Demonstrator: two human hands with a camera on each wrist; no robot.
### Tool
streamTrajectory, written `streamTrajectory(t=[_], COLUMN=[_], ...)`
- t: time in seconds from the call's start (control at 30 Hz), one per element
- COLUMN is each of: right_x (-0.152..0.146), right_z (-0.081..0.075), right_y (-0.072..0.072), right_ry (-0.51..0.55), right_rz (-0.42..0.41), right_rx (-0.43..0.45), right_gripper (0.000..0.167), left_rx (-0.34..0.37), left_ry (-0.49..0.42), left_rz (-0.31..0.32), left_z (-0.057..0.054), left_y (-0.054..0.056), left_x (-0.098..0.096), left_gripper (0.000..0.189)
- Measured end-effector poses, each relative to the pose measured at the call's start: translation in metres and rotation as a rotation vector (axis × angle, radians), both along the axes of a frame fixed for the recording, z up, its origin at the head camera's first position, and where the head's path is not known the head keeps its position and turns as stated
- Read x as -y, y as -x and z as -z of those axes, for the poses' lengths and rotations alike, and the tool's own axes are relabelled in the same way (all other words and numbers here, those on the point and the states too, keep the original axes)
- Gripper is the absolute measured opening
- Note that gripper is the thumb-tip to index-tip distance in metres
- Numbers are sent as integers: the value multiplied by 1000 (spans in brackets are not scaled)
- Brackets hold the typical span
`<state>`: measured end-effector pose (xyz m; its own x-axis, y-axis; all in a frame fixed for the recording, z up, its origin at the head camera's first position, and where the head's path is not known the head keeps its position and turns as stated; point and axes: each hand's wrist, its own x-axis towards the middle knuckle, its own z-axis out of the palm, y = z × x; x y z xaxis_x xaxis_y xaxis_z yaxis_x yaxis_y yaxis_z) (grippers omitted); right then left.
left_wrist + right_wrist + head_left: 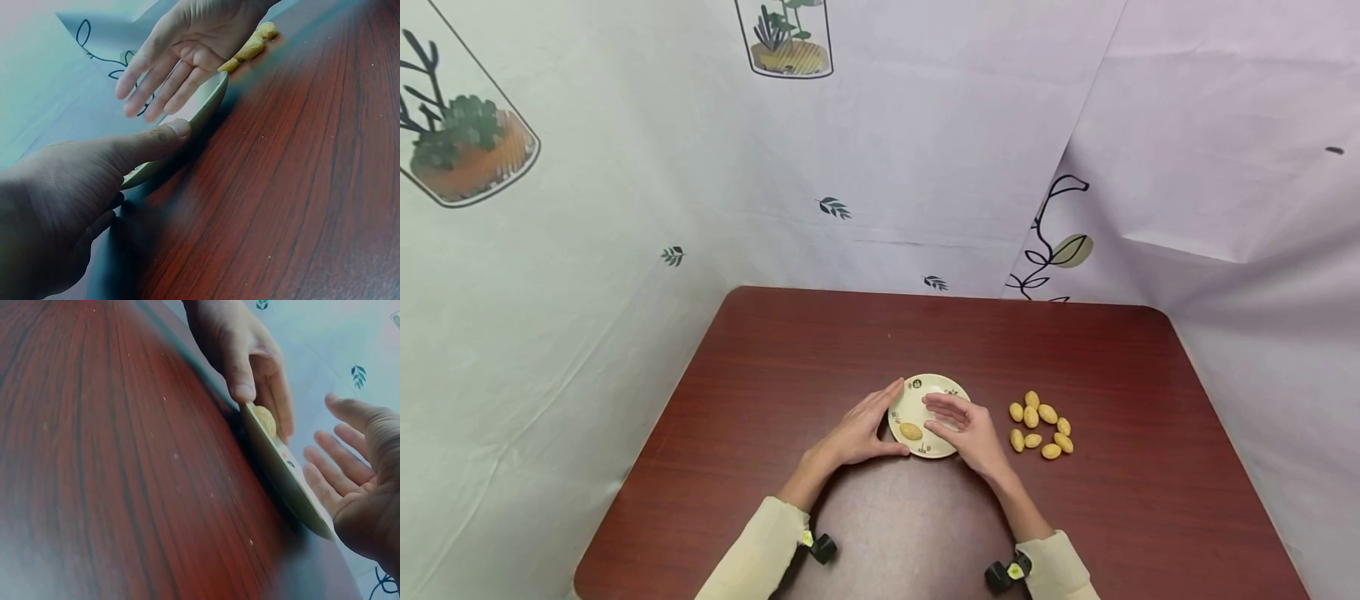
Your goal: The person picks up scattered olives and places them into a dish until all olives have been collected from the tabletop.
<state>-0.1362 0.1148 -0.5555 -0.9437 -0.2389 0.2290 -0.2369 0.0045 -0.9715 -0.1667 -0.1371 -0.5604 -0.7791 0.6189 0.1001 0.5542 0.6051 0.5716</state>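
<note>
Beyond the plate (913,403), we see a broad stretch of table (820,342) running to its far edge, where a pale cloth (895,167) printed with plants rises behind. To the plate's left, the wood also reaches well out before the slanting side edge, and to its right there is more of it past the loose pieces. On the plate's left rim, our left hand (861,429) holds the plate between thumb and spread fingers, the thumb at the near side. Above the plate's right part, our right hand (973,435) hangs with its fingers loose and apart, gripping nothing; it covers some of the plate from above. Inside the plate, toward its near left rim, lies one yellow oval piece (911,431). Just right of the plate, past the right hand, more yellow pieces (1047,413) lie in a loose group on the table, some touching. Nearer us than the plate, pale sleeves (760,546) and small black wrist cameras (824,548) flank the space between our forearms.
</note>
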Motion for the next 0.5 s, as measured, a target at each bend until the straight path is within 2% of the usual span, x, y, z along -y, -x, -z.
streamTrajectory(t=[0.23,0.5], right_x=[-17,-36], right_z=[0,-6], right_y=[-3,-6], right_ry=[-26,-88], right_rz=[18,50], right_rx=[-49,-62], right_gripper=[43,42], left_rx=[-2,-15], left_ry=[4,-11], left_rz=[1,8], left_z=[0,-1], left_y=[0,-1], left_x=[0,0], left_gripper=[116,116])
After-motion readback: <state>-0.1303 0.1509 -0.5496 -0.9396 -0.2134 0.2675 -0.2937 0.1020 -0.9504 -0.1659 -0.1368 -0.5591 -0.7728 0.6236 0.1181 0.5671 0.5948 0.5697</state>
